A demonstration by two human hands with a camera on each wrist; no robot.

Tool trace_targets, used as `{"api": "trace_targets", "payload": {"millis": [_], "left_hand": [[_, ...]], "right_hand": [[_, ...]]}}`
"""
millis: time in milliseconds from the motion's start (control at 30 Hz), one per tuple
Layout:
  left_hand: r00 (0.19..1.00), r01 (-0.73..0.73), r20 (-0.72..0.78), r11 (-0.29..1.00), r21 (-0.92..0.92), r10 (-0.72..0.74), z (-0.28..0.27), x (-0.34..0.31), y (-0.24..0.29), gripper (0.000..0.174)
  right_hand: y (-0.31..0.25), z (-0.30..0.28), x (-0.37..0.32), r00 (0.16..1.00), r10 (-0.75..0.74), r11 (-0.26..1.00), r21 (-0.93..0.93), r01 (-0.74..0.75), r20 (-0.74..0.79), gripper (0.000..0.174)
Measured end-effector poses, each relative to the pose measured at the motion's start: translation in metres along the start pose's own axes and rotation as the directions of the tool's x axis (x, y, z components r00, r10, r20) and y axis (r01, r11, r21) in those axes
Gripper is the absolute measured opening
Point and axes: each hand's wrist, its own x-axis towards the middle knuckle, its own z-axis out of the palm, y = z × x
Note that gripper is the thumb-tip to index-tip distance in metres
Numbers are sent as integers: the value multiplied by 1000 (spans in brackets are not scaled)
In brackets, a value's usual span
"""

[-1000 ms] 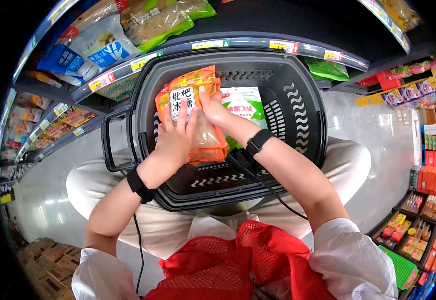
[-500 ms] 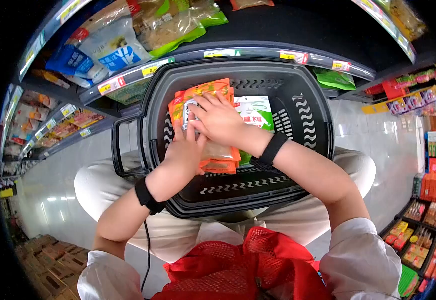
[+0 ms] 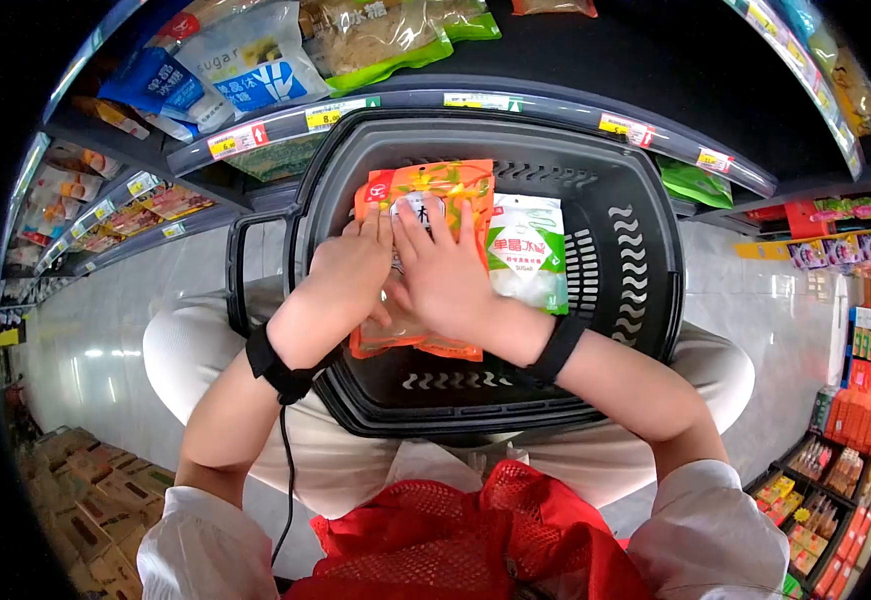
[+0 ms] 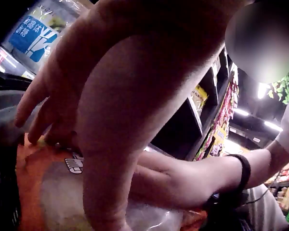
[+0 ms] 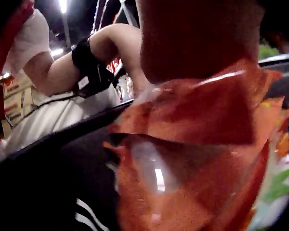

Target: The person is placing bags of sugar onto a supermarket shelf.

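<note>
A black shopping basket (image 3: 426,402) stands between the person's knees. In its left half lies an orange bag (image 3: 478,190) with a clear window; the right wrist view shows orange packaging (image 5: 192,192) layered in overlapping sheets. Flat on the bag's upper part rests the right hand (image 3: 448,285), fingers spread over the label. Beside it the left hand (image 3: 341,272) lies with fingers extended on the bag's left side, its thumb pointing toward the other hand. Partly tucked beside the orange bag is a white and green sugar bag (image 3: 528,250), untouched by either hand.
A shelf edge with price tags (image 3: 326,115) runs right behind the basket, with a blue sugar bag (image 3: 256,80) and other bags above it. A green bag (image 3: 696,183) sits low at the right. Cardboard boxes (image 3: 86,500) lie at lower left; a cable (image 3: 288,470) hangs from the left wrist.
Both hands have shifted over the orange bag: the right hand went from its right edge onto the label, the left moved up its left side. More of the white and green bag shows now.
</note>
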Motion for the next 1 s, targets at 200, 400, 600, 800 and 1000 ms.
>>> {"api": "trace_targets", "payload": {"millis": [200, 400, 600, 800, 1000], "left_hand": [[982, 120, 139, 991, 64, -128, 0, 13, 7, 116], [983, 94, 153, 995, 47, -100, -4, 22, 4, 116], [994, 54, 104, 991, -124, -41, -11, 9, -5, 115], [999, 23, 46, 980, -198, -14, -12, -7, -12, 100], [1000, 0, 15, 984, -179, 3, -16, -10, -14, 90]], "right_hand": [[-2, 11, 3, 999, -2, 998, 62, 5, -48, 74], [4, 14, 6, 996, 19, 995, 101, -10, -85, 75], [4, 10, 5, 995, 29, 995, 96, -20, -94, 69], [26, -24, -9, 997, 77, 906, 417, -75, 12, 66], [81, -62, -41, 978, 207, 888, 425, -178, -23, 65]]}}
